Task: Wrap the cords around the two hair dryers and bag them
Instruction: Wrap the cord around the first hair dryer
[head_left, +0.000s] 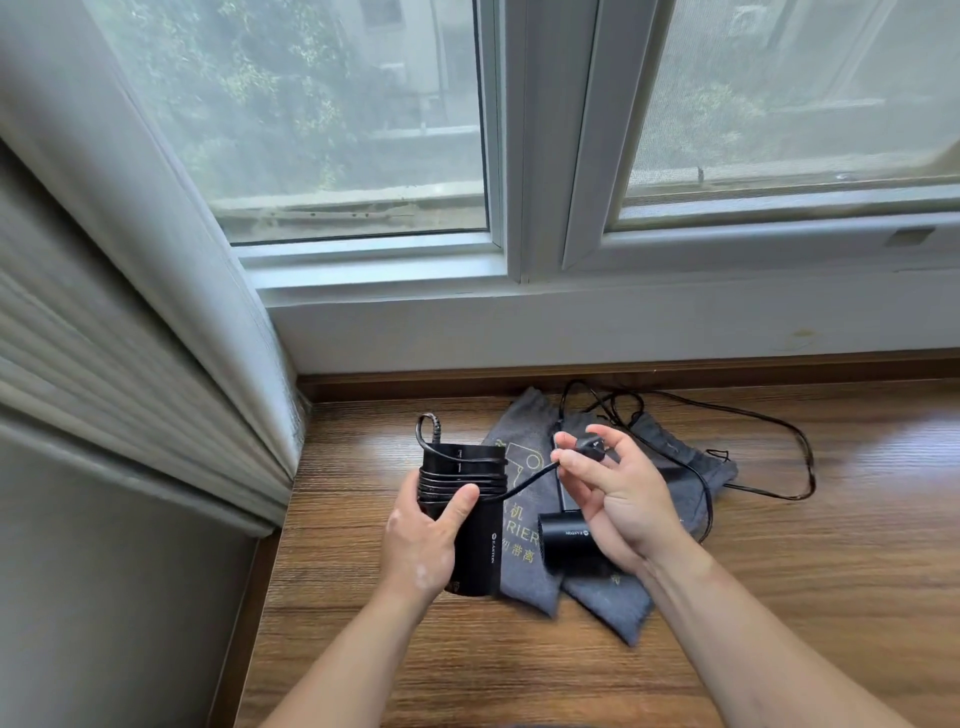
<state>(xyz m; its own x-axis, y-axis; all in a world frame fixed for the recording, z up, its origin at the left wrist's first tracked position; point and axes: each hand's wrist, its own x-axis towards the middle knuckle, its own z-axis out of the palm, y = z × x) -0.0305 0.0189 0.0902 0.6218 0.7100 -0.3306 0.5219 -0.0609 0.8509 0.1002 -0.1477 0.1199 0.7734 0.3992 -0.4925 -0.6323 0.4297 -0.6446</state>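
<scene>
My left hand (421, 540) grips a black hair dryer (480, 545) held upright above the wooden sill, with several turns of its black cord (462, 475) wound around its upper part. My right hand (618, 493) pinches the plug end of that cord (589, 446) between thumb and fingers. A second black hair dryer (563, 535) lies on two grey drawstring bags (524, 582), partly hidden by my right hand. Its loose cord (800, 452) sprawls over the sill to the right.
The wooden sill (779, 597) runs beneath a white-framed window (519, 249). A pale curtain (171, 270) hangs at the left, close to the held dryer. One grey bag shows gold printed lettering.
</scene>
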